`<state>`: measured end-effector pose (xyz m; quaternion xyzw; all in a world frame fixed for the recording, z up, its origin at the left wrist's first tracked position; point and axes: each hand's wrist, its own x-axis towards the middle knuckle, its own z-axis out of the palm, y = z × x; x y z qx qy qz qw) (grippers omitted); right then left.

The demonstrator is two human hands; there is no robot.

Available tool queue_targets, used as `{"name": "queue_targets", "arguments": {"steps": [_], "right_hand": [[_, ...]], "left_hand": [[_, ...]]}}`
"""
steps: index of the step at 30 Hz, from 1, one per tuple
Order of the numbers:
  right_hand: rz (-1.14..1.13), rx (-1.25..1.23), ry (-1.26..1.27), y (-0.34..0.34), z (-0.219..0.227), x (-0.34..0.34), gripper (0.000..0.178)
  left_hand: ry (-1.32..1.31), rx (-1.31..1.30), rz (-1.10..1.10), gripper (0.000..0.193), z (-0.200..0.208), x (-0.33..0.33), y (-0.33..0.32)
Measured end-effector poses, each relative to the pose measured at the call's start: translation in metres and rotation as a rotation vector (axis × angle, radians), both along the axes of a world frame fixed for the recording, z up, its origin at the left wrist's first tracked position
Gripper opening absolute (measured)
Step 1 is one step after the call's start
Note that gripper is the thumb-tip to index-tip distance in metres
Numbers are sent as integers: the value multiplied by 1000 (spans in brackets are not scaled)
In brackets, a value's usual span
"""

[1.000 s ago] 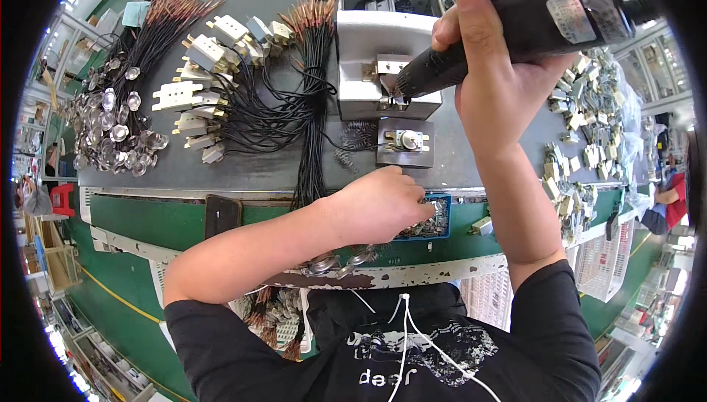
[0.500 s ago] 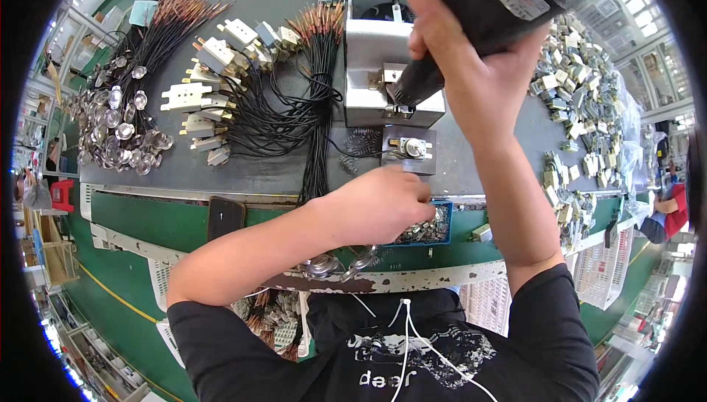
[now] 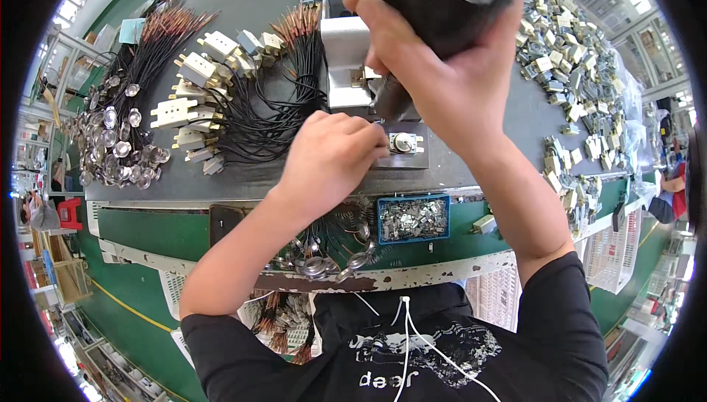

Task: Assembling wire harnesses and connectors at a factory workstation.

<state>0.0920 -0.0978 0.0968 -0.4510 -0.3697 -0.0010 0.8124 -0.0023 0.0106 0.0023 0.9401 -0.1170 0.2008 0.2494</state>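
Note:
My right hand is wrapped round a large black power screwdriver, which tilts down to the left. Its lower end is blurred, in front of a white and metal box-shaped fixture. Just below that end, a small plug part with a round metal centre rests on a dark metal block. My left hand is closed, its fingertips pinched at the left side of the plug part. Whatever lies between those fingertips is hidden.
Left of the fixture lie white plugs on black cables with copper ends. Farther left is a pile of cables with round metal discs. A blue tray of small metal pieces sits in front. Many plug pieces cover the right side.
My left hand has moved from over the blue tray up and left to the plug part, uncovering the tray. My right hand has shifted the screwdriver left and lower, towards the block.

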Motion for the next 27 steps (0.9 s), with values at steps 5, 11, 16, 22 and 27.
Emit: {"name": "queue_targets", "arguments": {"steps": [5, 11, 16, 22, 27], "right_hand": [[-35, -261, 111, -39, 18, -6, 22], [-158, -241, -119, -46, -9, 5, 9], [-177, -211, -96, -43, -25, 6, 13], [-163, -190, -91, -38, -32, 7, 12], [-147, -290, -101, -36, -32, 4, 11]], "left_hand": [[-51, 123, -26, 17, -18, 6, -14], [-25, 39, -76, 9, -26, 6, -3], [28, -28, -104, 12, -28, 7, -1], [17, -10, -106, 12, -28, 6, -2], [4, 16, -127, 12, -25, 5, -2]]}}
